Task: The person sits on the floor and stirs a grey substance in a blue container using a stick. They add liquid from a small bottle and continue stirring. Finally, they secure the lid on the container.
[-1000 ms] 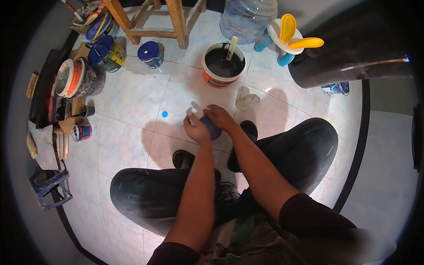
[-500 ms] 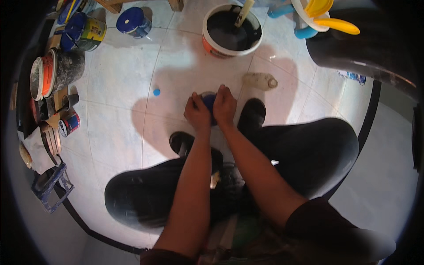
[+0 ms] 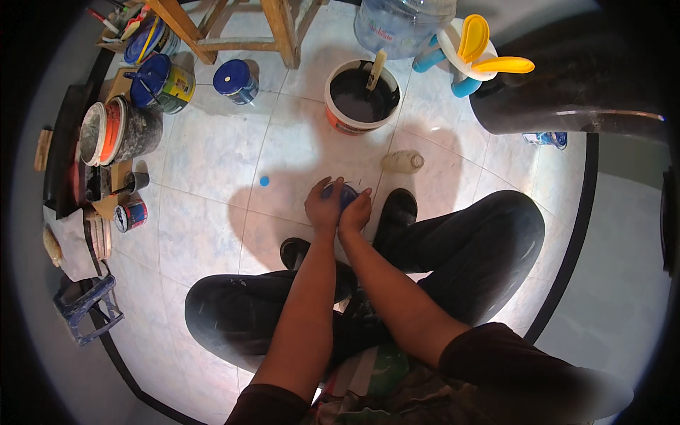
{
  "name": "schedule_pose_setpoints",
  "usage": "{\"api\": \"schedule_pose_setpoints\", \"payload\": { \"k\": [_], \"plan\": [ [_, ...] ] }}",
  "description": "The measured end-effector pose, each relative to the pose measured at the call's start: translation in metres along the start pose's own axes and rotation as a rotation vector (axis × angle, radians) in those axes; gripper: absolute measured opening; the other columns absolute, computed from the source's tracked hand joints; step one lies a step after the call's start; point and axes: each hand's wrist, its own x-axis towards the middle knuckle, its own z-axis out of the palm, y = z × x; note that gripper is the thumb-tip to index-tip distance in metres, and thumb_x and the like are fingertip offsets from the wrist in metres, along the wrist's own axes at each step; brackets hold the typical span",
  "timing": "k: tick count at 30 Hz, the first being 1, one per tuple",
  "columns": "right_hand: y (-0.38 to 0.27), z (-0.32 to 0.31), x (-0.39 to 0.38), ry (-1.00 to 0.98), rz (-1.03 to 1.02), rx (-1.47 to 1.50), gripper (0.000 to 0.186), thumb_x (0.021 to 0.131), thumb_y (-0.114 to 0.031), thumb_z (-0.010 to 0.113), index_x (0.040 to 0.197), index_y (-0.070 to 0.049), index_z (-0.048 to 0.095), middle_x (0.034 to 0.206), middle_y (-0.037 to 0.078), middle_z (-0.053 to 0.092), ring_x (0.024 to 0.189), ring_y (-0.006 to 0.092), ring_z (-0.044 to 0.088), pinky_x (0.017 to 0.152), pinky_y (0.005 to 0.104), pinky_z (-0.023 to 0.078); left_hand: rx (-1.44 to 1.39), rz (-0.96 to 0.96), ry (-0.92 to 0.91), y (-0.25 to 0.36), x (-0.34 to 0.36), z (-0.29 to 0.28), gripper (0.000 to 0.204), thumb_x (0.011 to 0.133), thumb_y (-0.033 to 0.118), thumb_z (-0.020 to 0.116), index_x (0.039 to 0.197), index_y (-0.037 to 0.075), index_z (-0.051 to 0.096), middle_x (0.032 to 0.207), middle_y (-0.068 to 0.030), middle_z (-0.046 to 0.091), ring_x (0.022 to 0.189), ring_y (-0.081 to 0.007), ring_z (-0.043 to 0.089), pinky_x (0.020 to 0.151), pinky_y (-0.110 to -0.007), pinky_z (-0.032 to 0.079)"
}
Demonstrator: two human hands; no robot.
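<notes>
— The left hand (image 3: 324,207) and the right hand (image 3: 355,211) sit side by side, both curled around a small blue container (image 3: 343,193) on the tiled floor (image 3: 212,156), just in front of the person's black shoe (image 3: 397,212). Fingers of each hand wrap its sides, so neither hand is spread wide; they close on it together.

— Where is it relative to the bucket of dark paint (image 3: 362,94)?

— Nearer the person than the bucket, a little to its left. A small pale bottle (image 3: 402,162) lies between bucket and shoe, to the right of the hands.

— How would it handle?

— Judging by how the two hands nearly cover it, it is small and likely light. It looks rigid, plastic or tin; I cannot tell which. If paint has smeared it, the wall could be slick. The best hold seems to be one hand steadying the body low against the floor, the other at the rim.

— Anything loose nearby?

— A tiny blue cap (image 3: 264,180) lies to the left of the hands, apart from them.
</notes>
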Motion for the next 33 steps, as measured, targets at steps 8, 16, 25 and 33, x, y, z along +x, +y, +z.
{"api": "schedule_pose_setpoints", "payload": {
  "k": [8, 16, 25, 33],
  "plan": [
    [0.019, 0.002, -0.001, 0.181, 0.064, -0.079, 0.067, 0.115, -0.049, 0.034, 0.106, 0.007, 0.070, 0.108, 0.031, 0.074, 0.102, 0.0510, 0.070, 0.097, 0.0553, 0.051, -0.007, -0.149, -0.248, 0.007, -0.002, -0.009, 0.054, 0.095, 0.056, 0.075, 0.108, 0.004, 0.084, 0.109, -0.0209, 0.081, 0.106, -0.0386, 0.077, 0.098, -0.045, 0.057],
    [0.037, 0.004, 0.030, -0.011, -0.304, -0.084, 0.063, 0.114, -0.044, 0.039, 0.106, 0.007, 0.075, 0.105, 0.032, 0.074, 0.100, 0.0487, 0.072, 0.089, 0.0539, 0.054, 0.127, -0.087, -0.126, -0.028, 0.007, 0.006, 0.053, 0.103, 0.048, 0.061, 0.111, 0.000, 0.081, 0.115, -0.0273, 0.077, 0.112, -0.0450, 0.072, 0.100, -0.051, 0.055],
    [0.016, -0.039, 0.058, -0.382, -0.315, -0.185, 0.066, 0.111, -0.054, 0.047, 0.114, 0.005, 0.077, 0.112, 0.026, 0.077, 0.110, 0.0390, 0.072, 0.102, 0.0452, 0.051, -0.026, -0.455, -0.181, -0.036, -0.009, -0.003, 0.068, 0.107, 0.055, 0.044, 0.114, -0.003, 0.079, 0.119, -0.0295, 0.075, 0.114, -0.0441, 0.071, 0.103, -0.050, 0.051],
    [0.031, -0.037, 0.045, -0.279, -0.121, -0.241, 0.062, 0.112, -0.045, 0.043, 0.108, 0.008, 0.076, 0.110, 0.031, 0.075, 0.109, 0.0498, 0.069, 0.100, 0.0510, 0.050, -0.001, -0.516, -0.101, -0.041, -0.019, 0.007, 0.055, 0.102, 0.043, 0.046, 0.107, 0.002, 0.083, 0.117, -0.0249, 0.078, 0.114, -0.0424, 0.071, 0.105, -0.050, 0.050]
  ]
}}
